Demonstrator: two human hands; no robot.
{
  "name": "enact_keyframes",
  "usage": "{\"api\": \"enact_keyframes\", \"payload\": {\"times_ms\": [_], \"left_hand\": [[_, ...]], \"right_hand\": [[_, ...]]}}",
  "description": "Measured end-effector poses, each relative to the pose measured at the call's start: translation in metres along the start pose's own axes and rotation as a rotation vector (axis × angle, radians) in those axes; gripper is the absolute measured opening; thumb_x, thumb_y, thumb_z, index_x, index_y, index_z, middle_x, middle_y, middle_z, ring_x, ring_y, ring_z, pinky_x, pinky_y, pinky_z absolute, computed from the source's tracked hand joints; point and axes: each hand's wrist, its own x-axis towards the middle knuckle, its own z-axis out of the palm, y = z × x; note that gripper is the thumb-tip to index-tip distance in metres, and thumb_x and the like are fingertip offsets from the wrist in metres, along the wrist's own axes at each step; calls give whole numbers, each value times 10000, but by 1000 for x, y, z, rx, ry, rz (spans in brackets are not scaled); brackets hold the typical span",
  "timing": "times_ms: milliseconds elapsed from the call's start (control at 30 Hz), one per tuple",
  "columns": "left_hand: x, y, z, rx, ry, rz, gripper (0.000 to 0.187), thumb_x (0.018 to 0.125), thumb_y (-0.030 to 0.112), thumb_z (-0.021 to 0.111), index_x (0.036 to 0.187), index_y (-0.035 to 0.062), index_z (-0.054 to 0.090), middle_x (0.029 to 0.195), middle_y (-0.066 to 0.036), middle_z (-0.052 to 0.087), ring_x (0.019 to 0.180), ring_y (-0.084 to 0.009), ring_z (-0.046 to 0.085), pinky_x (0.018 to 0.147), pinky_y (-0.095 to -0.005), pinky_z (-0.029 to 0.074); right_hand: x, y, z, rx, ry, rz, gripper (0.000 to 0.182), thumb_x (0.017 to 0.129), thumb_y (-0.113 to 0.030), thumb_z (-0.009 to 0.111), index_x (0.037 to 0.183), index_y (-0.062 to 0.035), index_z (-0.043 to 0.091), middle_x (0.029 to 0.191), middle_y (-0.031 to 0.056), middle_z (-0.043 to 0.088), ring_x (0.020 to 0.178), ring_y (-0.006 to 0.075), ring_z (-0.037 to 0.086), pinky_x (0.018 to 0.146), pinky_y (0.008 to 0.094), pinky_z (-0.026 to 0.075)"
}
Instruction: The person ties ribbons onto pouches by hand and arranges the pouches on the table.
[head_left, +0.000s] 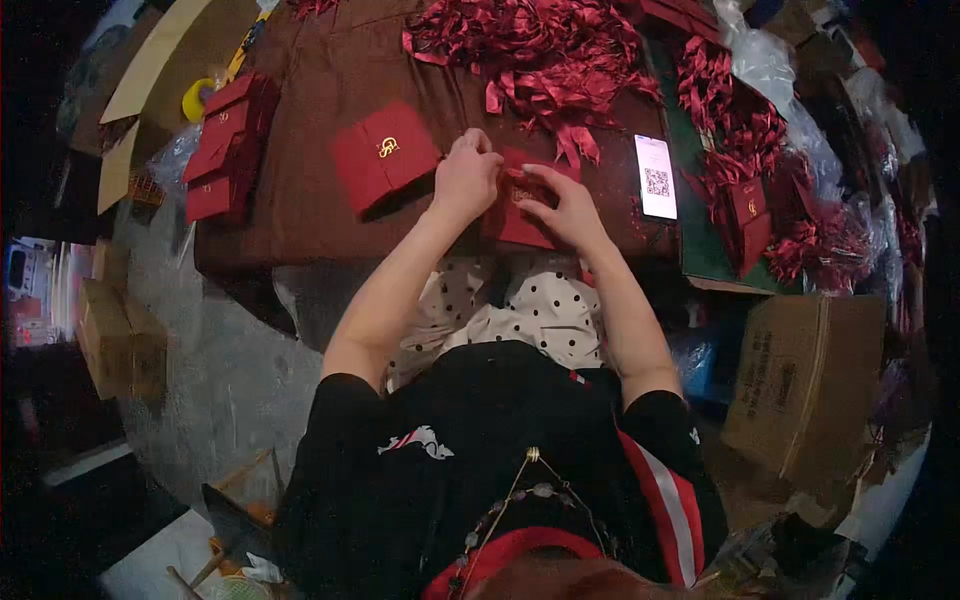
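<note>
A red box lies near the table's front edge, between and under my two hands. My left hand is at its upper left side, fingers bent together; what they pinch is too small to make out. My right hand is over the box's right part, thumb and fingers curved around a bit of red material at its top. Just left of my hands sits another red box with a gold emblem. A heap of red ribbons lies beyond my hands.
Stacked red boxes stand at the table's left edge. On the right are a white card with a QR code, more red ribbons and clear plastic bags. A cardboard carton stands below right. Yellow tape is upper left.
</note>
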Motion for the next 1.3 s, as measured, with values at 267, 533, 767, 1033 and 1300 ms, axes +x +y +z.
{"api": "enact_keyframes", "payload": {"times_ms": [267, 533, 767, 1033, 1300], "left_hand": [[8, -15, -58, 152, 148, -180, 171, 900, 77, 654, 1067, 80, 690, 1101, -141, 542, 927, -342, 592, 755, -466, 516], [-61, 32, 11, 28, -99, -207, 466, 866, 266, 753, 1260, 76, 592, 1125, -168, 550, 1094, -376, 537, 900, -465, 482], [-59, 29, 11, 53, -119, -324, 580, 830, 381, 777, 1264, 43, 595, 1169, -186, 555, 1091, -382, 554, 911, -466, 480], [-61, 34, 16, -66, 92, -306, 463, 754, 162, 826, 1158, 111, 607, 1043, -130, 589, 1041, -360, 519, 885, -459, 443], [-63, 32, 13, -79, 49, -318, 392, 758, 202, 829, 1098, 56, 699, 1036, -107, 651, 1036, -328, 517, 911, -432, 451]], "right_hand": [[9, 14, -12, -21, 56, 73, 545, 867, -326, 732, 1300, -21, 604, 1205, 172, 680, 1146, 318, 636, 985, 398, 489], [-12, 2, -35, -168, 165, -402, 464, 767, -31, 741, 1209, -153, 667, 1192, 72, 670, 1097, 283, 626, 947, 392, 505], [-44, 8, -15, -424, -323, -616, 400, 718, -34, 659, 1107, -124, 665, 1211, 55, 624, 1045, 273, 612, 870, 390, 531], [-30, 8, 10, 102, 77, 3, 204, 815, -191, 774, 955, -50, 731, 922, 110, 729, 845, 243, 713, 742, 347, 549], [-17, 5, 32, -144, 260, -99, 169, 817, -222, 740, 939, -106, 729, 898, 81, 708, 802, 286, 689, 704, 391, 554]]}}
